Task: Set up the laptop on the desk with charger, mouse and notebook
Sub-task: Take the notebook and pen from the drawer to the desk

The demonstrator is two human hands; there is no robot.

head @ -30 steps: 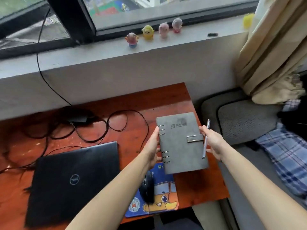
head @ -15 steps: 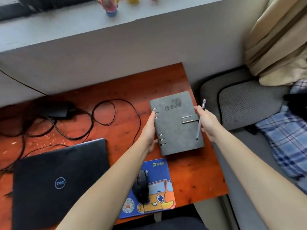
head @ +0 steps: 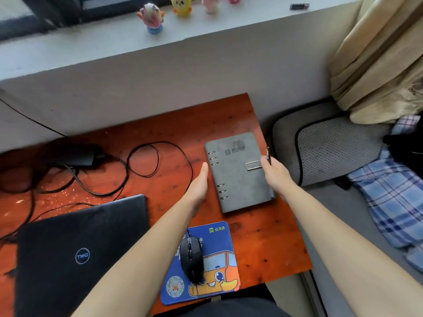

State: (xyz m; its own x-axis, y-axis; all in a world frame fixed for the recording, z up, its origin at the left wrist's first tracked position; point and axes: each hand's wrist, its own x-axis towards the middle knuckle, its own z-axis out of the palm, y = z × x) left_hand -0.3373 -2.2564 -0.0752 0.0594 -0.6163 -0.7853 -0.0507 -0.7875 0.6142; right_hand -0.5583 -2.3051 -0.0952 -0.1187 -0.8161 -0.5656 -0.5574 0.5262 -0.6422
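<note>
A grey ring-bound notebook (head: 238,172) lies flat near the right edge of the reddish wooden desk (head: 263,239). My right hand (head: 275,175) grips its right edge, where a pen (head: 268,154) sticks up along the clasp. Just left of the rings, my left hand (head: 199,186) is flat and open, holding nothing. The closed black laptop (head: 68,248) lies at the front left. A black mouse (head: 191,257) rests on a blue cartoon mouse pad (head: 219,245) at the front edge. The black charger brick (head: 77,155) and its looped cable (head: 160,145) lie at the back left.
A grey windowsill (head: 229,33) with several small figurines (head: 152,18) runs behind the desk. To the right are a grey mesh cushion (head: 332,147), a plaid blue cloth (head: 393,197) and a beige curtain (head: 377,65). The desk's right edge is close to the notebook.
The notebook has come down from the air and now lies on the desk. My left hand has let go of its ring side and opened. The view has tilted downward.
</note>
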